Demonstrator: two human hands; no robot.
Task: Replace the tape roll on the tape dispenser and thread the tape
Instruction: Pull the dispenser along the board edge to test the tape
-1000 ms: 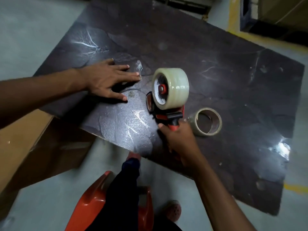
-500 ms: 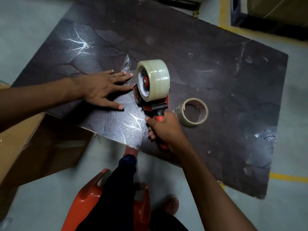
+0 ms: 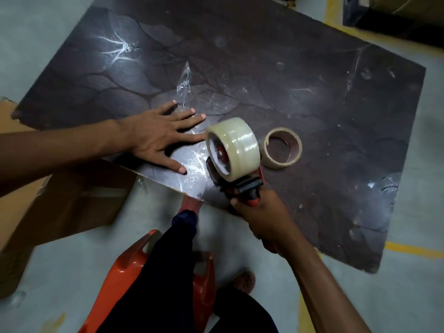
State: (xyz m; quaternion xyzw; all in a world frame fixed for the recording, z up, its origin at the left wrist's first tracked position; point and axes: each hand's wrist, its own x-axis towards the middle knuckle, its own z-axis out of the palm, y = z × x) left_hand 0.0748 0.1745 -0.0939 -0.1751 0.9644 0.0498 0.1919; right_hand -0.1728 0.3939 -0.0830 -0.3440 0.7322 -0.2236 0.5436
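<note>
Left hand flat, open on board; right hand grips tape dispenser carrying full roll.

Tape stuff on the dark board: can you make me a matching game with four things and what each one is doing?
Things:
1. left hand
2. right hand
3. full tape roll
4. empty tape core

States:
A. lying alone on the board
B. mounted on the dispenser
C. pressed flat, fingers spread
D. gripping the dispenser handle

Pairs: 1-C, 2-D, 3-B, 4-A
</note>
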